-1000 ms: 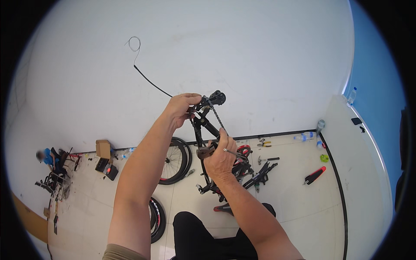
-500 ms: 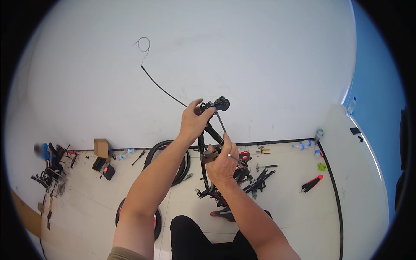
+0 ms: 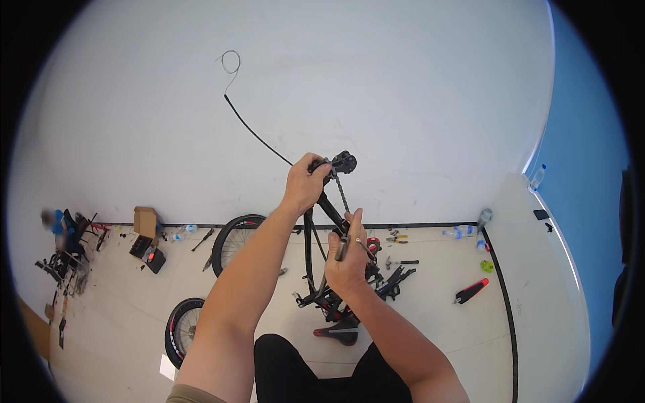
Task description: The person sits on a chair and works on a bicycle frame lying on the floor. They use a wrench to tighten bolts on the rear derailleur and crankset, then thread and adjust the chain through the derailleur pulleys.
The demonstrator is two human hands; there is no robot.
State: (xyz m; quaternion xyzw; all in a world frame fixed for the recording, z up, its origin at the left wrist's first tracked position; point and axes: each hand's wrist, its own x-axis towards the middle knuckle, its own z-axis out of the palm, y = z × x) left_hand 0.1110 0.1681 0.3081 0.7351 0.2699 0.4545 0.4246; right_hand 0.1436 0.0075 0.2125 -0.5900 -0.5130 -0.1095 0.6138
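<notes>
An upended bicycle frame [image 3: 308, 248] stands before me. At its top sits a black rear derailleur [image 3: 345, 162]. My left hand [image 3: 304, 183] is closed around the near side of the derailleur, thumb and fingers pinched. From there a black cable housing [image 3: 257, 139] runs up and left, ending in a bare looped inner wire [image 3: 230, 62]. A chain [image 3: 342, 193] hangs from the derailleur toward the fingertips of my right hand [image 3: 348, 269]. Between that hand's thumb and fingers is a dark cylindrical piece [image 3: 342, 248]; its kind I cannot make out.
Two wheels [image 3: 176, 330] lie to the left. A saddle [image 3: 339, 332] is below the frame. A hammer [image 3: 403, 262], pliers [image 3: 398, 238] and a red-black fender [image 3: 471, 291] lie to the right. An open cardboard box [image 3: 145, 221] and bottles [image 3: 459, 232] stand along the wall.
My right hand has turned, its thumb lifting apart from the index finger, and the dark cylindrical piece now shows. My left hand stays at the derailleur. The view has shifted slightly.
</notes>
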